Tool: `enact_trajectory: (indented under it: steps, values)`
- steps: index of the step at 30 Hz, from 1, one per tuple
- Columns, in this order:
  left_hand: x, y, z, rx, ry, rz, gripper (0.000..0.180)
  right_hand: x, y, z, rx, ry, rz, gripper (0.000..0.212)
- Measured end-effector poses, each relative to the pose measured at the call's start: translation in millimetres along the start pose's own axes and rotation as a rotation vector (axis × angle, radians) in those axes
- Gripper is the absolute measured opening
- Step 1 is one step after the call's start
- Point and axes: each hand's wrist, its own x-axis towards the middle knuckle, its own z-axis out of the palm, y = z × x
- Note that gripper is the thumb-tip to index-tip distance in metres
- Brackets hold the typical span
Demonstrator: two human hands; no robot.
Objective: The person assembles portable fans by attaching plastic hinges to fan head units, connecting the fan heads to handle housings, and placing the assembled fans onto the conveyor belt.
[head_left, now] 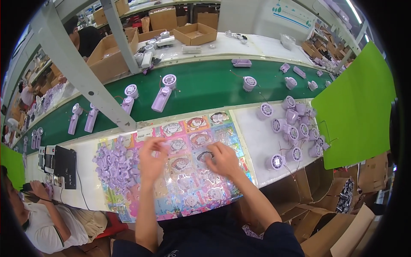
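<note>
Two hands (152, 158) (222, 159) on sticker sheet (192, 188), lilac parts pile (116, 165) left

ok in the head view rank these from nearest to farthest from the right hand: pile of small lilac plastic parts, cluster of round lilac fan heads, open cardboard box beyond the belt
From the right hand:
1. Cluster of round lilac fan heads, to its right on the white bench.
2. Pile of small lilac plastic parts, on the left, past the left hand.
3. Open cardboard box, far side of the green belt.
</note>
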Motion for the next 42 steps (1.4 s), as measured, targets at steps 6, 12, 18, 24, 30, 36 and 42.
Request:
enact_trajectory:
  steps: [6, 12, 18, 24, 30, 36, 42]
  values:
    - [-43, -8, 94, -0.419, -0.223, -0.223, 0.039, -2, -2, 2, 0.013, -0.116, -0.230, 0.044]
    - [-16, -29, 58, 0.137, -0.073, 0.122, 0.023, 9, 7, -2, 0.187, -0.217, -0.007, 0.043]
    - [-14, -39, 51, 0.145, -0.011, -0.046, 0.007, 118, 94, -22, -0.497, -0.251, -0.251, 0.031]
    - [-10, -38, 58, 0.353, 0.001, 0.144, 0.007, 195, 217, -49, -0.581, -0.125, -0.025, 0.041]
    - [-9, -40, 61, 0.371, 0.003, 0.138, 0.008, 197, 239, -30, -0.426, -0.236, 0.138, 0.043]
    - [-14, -38, 56, 0.419, -0.008, 0.208, 0.021, 177, 116, -31, -0.311, -0.281, 0.033, 0.042]
    - [-21, -14, 63, 0.288, 0.067, 0.312, 0.059, 99, -18, -11, -0.112, -0.285, -0.161, 0.042]
